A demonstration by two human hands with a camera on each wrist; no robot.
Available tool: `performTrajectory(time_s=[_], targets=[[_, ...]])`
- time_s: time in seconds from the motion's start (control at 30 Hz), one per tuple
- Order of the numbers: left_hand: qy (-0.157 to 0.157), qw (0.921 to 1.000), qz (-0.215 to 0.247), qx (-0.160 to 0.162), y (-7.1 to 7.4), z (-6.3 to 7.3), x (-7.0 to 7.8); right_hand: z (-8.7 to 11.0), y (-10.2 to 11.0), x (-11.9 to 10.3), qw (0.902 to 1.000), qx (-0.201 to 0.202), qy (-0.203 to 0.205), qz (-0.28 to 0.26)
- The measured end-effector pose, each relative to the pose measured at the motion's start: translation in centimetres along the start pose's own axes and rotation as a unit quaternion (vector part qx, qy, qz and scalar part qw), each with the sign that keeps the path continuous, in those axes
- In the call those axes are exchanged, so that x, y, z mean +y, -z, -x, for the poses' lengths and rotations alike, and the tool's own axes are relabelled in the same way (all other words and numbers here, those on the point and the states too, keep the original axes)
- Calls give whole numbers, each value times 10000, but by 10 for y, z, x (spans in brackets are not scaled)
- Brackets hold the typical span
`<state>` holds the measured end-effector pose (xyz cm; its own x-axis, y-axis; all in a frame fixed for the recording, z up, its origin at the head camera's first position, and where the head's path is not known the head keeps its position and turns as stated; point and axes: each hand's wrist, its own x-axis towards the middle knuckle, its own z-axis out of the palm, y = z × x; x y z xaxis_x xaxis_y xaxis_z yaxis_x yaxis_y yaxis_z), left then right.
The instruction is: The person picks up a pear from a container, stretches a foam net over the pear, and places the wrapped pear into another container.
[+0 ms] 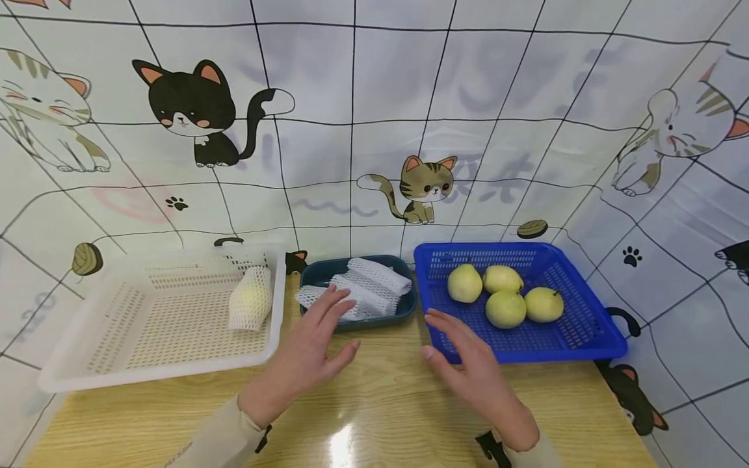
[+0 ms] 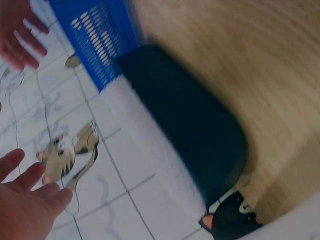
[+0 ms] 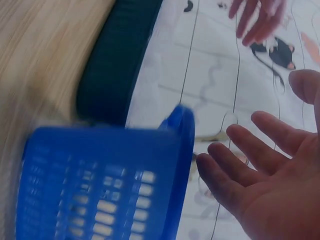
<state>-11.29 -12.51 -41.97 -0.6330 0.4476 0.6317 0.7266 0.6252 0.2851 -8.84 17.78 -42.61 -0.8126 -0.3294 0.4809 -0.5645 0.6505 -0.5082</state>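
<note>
My left hand [image 1: 310, 351] hovers with loosely spread fingers near the front of a dark green tray [image 1: 351, 326], overlapping its edge in the head view. White foam fruit nets [image 1: 374, 286] lie in that tray. Near the left front corner of a blue basket [image 1: 562, 354] is my right hand [image 1: 468, 364], its fingers extended and holding nothing. Several yellow-green pears [image 1: 506, 309] sit together in the blue basket. A pear in a foam net [image 1: 251, 299] rests at the right end of a white basket [image 1: 158, 377].
All three containers stand in a row on a wooden table [image 1: 374, 403], against a wall covering [image 1: 351, 130] printed with cats and grid lines. The green tray sits between the two larger baskets. A dark clip-like handle [image 1: 625, 320] shows at the blue basket's right.
</note>
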Motion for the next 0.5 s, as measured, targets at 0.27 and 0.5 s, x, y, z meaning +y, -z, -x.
performTrajectory(time_s=[0.27, 0.5], targets=[[-914, 9912, -108, -951, -38, 4, 20, 10, 20, 21, 9965, 471, -576, -384], [-1107, 9754, -197, -1898, -59, 0, 39, 22, 31, 41, 9872, 669, -1144, -887]])
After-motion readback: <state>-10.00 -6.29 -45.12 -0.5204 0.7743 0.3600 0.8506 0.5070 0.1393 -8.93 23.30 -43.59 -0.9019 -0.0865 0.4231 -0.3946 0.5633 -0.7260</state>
